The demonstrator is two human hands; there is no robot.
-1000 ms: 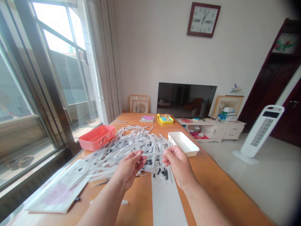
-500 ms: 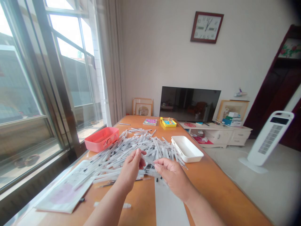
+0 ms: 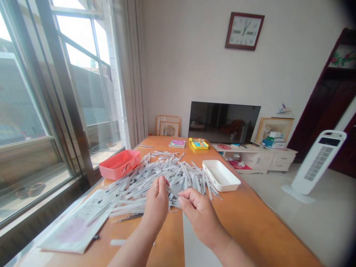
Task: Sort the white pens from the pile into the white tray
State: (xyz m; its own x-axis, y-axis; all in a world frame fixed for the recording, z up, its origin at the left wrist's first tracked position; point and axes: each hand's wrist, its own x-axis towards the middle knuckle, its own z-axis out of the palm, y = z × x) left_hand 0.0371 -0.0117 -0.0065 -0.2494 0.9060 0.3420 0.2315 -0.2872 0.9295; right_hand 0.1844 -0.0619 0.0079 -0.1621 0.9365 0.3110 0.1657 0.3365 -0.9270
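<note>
My left hand (image 3: 157, 202) is closed, thumb up, around one end of a translucent pen barrel (image 3: 172, 191). My right hand (image 3: 199, 212) pinches the other end between thumb and forefinger. Both hands are above the near edge of a big heap of clear and white pen parts (image 3: 158, 174), several with black tips or caps. Much of the barrel is hidden by my fingers. Under my right wrist lies a white strip of paper (image 3: 191, 237). Left of my left hand are dark thin refills (image 3: 129, 217) and a loose white pen part (image 3: 118, 242).
A red plastic basket (image 3: 119, 165) stands left of the heap, a white tray (image 3: 221, 176) right of it. A printed plastic bag (image 3: 73, 226) lies at the near left. Farther back on the wooden table (image 3: 250, 226) are a booklet (image 3: 177, 144) and a yellow box (image 3: 198, 144).
My hands have come closer together, the left shifting right and turning its back more toward me, the right shifting a little left. Less of the pen barrel shows between them.
</note>
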